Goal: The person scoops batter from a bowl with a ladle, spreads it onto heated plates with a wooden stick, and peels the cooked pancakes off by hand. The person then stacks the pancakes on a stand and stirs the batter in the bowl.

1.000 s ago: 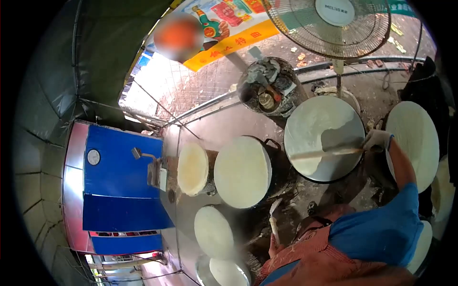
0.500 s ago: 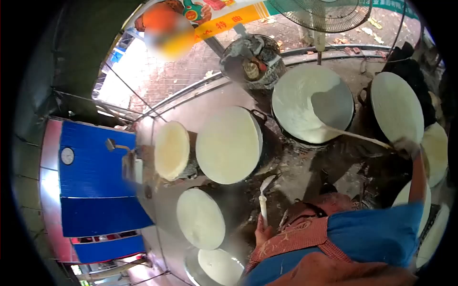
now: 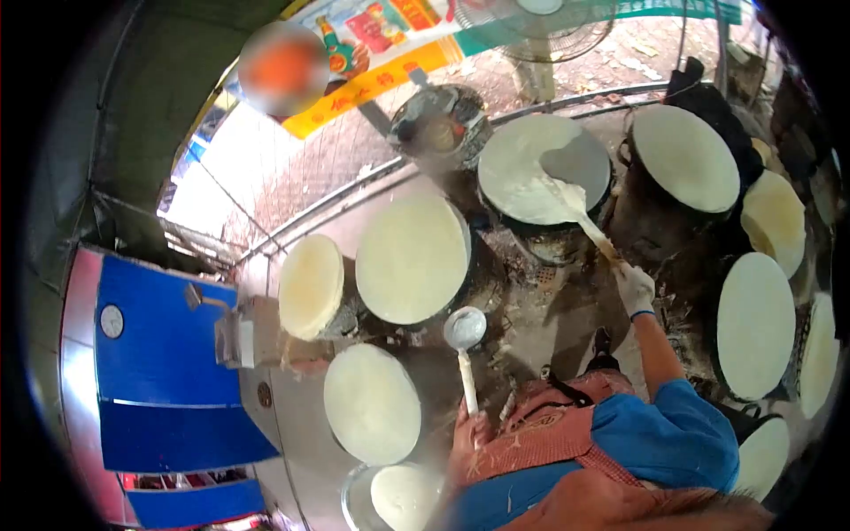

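Note:
My right hand (image 3: 636, 289), in a pale glove, is wrapped round the handle of a batter spreader (image 3: 598, 241). Thick white batter coats the tool's far end, which rests on a round griddle (image 3: 509, 181). White batter covers much of that griddle, leaving a bare grey patch at its upper right. Lower down, the fingers of my left hand (image 3: 469, 431) close on the pale handle of a ladle (image 3: 465, 329). The ladle's round bowl points away from me, apart from the griddles.
Batter-covered griddles stand around me, including a large one (image 3: 412, 261) at left and another (image 3: 684, 159) at right. A metal basin (image 3: 351, 497) with white batter sits low left. Beyond the griddles are a sooty drum (image 3: 440, 124), a fan (image 3: 558, 26) and a person (image 3: 283, 71).
My right hand has come left and slightly down, bringing the spreader's handle nearer the griddle. The ladle's bowl has turned to face the camera. The whole view has shifted.

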`<state>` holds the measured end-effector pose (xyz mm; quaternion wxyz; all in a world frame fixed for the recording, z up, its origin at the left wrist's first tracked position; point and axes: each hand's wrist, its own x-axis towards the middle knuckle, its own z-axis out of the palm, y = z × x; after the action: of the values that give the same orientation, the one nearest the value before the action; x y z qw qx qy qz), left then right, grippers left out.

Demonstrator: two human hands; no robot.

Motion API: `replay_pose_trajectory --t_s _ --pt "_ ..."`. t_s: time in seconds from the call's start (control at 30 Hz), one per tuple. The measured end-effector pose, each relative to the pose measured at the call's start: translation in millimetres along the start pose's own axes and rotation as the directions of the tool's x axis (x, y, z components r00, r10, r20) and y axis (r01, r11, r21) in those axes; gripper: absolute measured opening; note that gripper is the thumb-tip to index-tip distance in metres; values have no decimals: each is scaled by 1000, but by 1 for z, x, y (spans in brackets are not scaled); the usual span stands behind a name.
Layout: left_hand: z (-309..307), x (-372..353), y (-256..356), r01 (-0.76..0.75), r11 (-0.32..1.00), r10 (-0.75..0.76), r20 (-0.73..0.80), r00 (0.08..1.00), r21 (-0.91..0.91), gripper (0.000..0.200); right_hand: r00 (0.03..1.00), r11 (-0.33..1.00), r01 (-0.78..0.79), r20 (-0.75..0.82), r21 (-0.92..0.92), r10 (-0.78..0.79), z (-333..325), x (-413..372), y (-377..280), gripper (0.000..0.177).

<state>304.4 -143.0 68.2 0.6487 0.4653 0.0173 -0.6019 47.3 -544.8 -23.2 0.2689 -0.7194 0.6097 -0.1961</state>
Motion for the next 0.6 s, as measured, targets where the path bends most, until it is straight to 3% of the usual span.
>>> replay_pose_trajectory --t_s 0.07,0.1,0.13,0.17,0.2,0.23,0.27,0.3,0.33,0.37,0.4,0.47,0.5,0.53,0.6 --pt "-57 10 -22 184 952 -102 312 945 -246 17 994 999 -45 -100 10 45 -47 -22 -65 21" --pt "-72 13 -32 300 887 -117 459 881 -350 13 980 953 -133 -109 273 168 -23 -17 -74 25" --pt "-34 1 -17 228 915 -104 350 931 -333 14 988 971 -128 -58 199 143 -7 -9 -92 30" --pt "-13 -2 -13 295 868 -129 391 911 -401 14 972 971 104 -231 217 -52 30 -5 -90 33" --pt "3 -2 -10 352 815 -144 427 893 -460 14 966 983 162 -216 88 -139 32 5 -82 32" --pt "14 -2 -2 296 856 -176 300 938 -425 13 960 978 208 -187 -25 -209 33 10 -67 31" --pt "-13 13 -13 366 839 -121 517 847 -403 19 951 961 245 -159 -125 -263 39 17 -51 30" --pt "-15 15 -21 301 842 -74 457 886 -448 30 911 908 250 -237 -336 -338 42 32 -18 23" --pt "-15 16 -21 261 858 -63 413 909 -444 36 959 814 218 -37 -538 -281 -10 33 -26 21" --pt "-11 17 -17 220 878 -61 358 932 -424 43 943 872 225 -129 -436 -308 -21 44 -2 23" --pt "-6 22 -14 197 891 -65 314 947 -409 50 989 990 121 -72 -77 -126 -23 61 6 26" --pt "6 28 -17 202 888 -102 253 962 -413 59 922 973 189 -364 132 -129 -10 68 -29 27" --pt "11 30 -21 216 880 -126 230 965 -424 60 965 970 55 -264 235 9 -7 62 -57 28" --pt "14 40 -23 179 917 -110 206 972 -357 60 979 984 106 -186 145 -78 -11 48 -80 28" --pt "21 52 -18 178 937 -114 218 969 -301 61 969 969 216 146 -122 -197 -9 36 -76 27"
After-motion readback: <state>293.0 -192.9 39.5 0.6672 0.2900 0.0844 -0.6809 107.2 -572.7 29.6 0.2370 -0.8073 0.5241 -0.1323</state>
